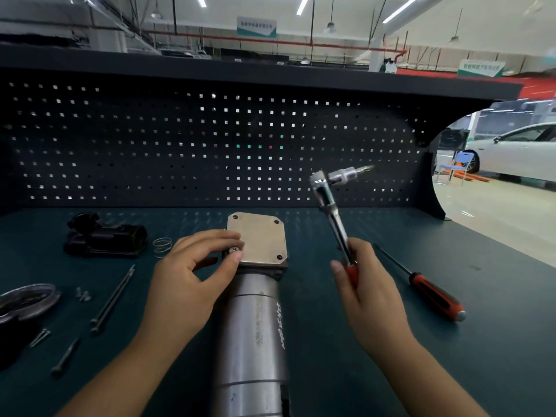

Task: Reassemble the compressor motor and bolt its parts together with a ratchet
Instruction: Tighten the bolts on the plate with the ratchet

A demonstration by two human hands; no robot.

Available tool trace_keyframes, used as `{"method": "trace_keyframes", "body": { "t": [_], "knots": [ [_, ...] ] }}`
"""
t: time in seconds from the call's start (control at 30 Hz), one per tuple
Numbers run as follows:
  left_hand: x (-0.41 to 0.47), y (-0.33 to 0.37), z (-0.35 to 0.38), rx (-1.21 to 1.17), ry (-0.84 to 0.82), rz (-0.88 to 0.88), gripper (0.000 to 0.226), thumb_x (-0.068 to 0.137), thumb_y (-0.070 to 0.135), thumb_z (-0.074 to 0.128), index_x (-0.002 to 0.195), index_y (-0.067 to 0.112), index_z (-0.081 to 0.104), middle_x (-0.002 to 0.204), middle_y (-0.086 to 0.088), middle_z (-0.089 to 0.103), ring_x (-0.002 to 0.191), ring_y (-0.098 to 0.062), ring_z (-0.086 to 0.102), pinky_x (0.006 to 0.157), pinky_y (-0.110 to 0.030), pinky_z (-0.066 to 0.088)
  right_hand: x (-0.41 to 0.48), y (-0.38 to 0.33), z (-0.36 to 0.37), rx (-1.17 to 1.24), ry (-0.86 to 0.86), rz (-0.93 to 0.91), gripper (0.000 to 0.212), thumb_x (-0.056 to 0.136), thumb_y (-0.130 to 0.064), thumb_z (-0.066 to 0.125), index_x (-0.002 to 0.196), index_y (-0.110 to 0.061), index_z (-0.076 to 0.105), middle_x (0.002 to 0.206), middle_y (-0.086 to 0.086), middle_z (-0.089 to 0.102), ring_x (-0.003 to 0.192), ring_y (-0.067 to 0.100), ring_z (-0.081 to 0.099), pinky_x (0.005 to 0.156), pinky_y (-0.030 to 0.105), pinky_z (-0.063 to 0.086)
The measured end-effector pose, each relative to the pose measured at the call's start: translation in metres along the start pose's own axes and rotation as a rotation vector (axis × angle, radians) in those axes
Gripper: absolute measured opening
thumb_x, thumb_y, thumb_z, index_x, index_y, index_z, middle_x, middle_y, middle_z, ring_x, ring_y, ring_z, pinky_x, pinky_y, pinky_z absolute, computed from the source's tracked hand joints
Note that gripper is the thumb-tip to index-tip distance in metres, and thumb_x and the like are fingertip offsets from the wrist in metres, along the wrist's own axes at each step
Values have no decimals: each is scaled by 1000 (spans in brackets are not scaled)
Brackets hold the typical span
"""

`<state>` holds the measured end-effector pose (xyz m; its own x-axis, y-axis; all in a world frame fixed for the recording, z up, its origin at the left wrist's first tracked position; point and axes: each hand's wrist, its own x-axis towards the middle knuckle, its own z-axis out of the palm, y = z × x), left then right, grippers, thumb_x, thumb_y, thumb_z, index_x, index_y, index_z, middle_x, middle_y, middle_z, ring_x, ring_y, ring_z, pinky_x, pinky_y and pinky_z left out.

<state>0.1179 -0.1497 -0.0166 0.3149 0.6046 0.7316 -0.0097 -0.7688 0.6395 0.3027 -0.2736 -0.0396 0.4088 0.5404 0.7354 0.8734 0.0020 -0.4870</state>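
Green workbench (496, 341), pegboard (150, 145) behind: we are pinching 1 bolt (233, 250) with our left hand (186, 275) at the end plate (258, 239) of the motor (255, 326) lying mid-bench; our right hand (367, 296) is gripping the ratchet (329, 203), raised.

Open bench (325, 371) btwn motor (255, 326) & screwdriver (433, 293); bolts (112, 296), housing (105, 239) crowd L.

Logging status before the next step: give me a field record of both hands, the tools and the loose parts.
left hand: pinches a small bolt at the end plate, near-left corner
right hand: grips the ratchet by its red handle, head raised
motor: cylinder points at the person, plate at far end
screwdriver: on the bench, right of the right hand
long bolts: left of the motor
black housing: back left
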Motion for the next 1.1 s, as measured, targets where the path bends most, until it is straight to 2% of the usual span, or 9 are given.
{"method": "trace_keyframes", "body": {
  "t": [0.07,0.17,0.33,0.47,0.6,0.7,0.9,1.0,1.1],
  "knots": [
    [0,0,0,-2,6,2,19,74,43,58,86,37,70,102,26,65,105,0,58,91,-25,47,-2,-6,0,-80,14,-78,17,94,-26,52,109,-21,47,73,-18,44,64,2,50,52,26,38],
    [0,-1,0,7,7,7,18,73,42,58,86,37,70,101,26,65,104,1,59,92,-22,45,-2,-18,-5,-174,68,-205,16,94,-20,54,108,-19,45,78,-10,53,60,16,57,44,35,46],
    [1,-2,0,22,3,13,18,74,44,58,86,38,70,102,26,66,103,3,59,89,-16,45,-1,-27,-11,-261,113,-331,21,90,-29,41,108,-19,42,75,0,56,55,21,57,37,33,44],
    [1,-4,1,6,5,18,18,74,43,58,87,38,70,102,24,66,103,0,60,91,-22,47,-1,-32,-13,-270,115,-352,21,89,-27,40,108,-18,41,72,1,55,53,21,55,38,32,45],
    [0,-4,2,-6,7,21,20,74,45,58,87,37,70,102,22,67,104,-3,61,91,-25,48,-3,-32,-14,-238,52,-324,23,90,-29,39,111,-21,42,76,-1,55,56,20,56,40,35,47],
    [0,-4,2,11,3,32,18,76,42,58,88,36,70,102,24,66,103,1,60,90,-19,47,-6,-29,-12,-167,-66,-281,24,92,-34,41,115,-27,38,84,-5,56,63,19,59,46,37,49],
    [0,-8,4,18,31,42,19,74,36,60,89,43,71,104,23,65,98,4,60,85,-7,45,-25,-27,12,22,-321,-151,32,96,-44,37,127,-45,28,117,-15,50,96,15,54,77,32,46],
    [0,-12,2,47,28,68,17,79,46,68,92,57,65,106,25,64,99,5,59,88,-10,44,-30,-35,22,205,-346,-53,34,94,-47,38,124,-51,23,113,-17,54,94,8,53,81,28,45],
    [1,-15,1,64,10,89,19,79,50,57,95,54,65,107,22,65,104,-1,60,89,-24,47,-27,-37,22,308,-348,-6,25,98,-37,41,122,-41,35,83,-24,51,71,-3,44,70,25,39]
  ]
}}
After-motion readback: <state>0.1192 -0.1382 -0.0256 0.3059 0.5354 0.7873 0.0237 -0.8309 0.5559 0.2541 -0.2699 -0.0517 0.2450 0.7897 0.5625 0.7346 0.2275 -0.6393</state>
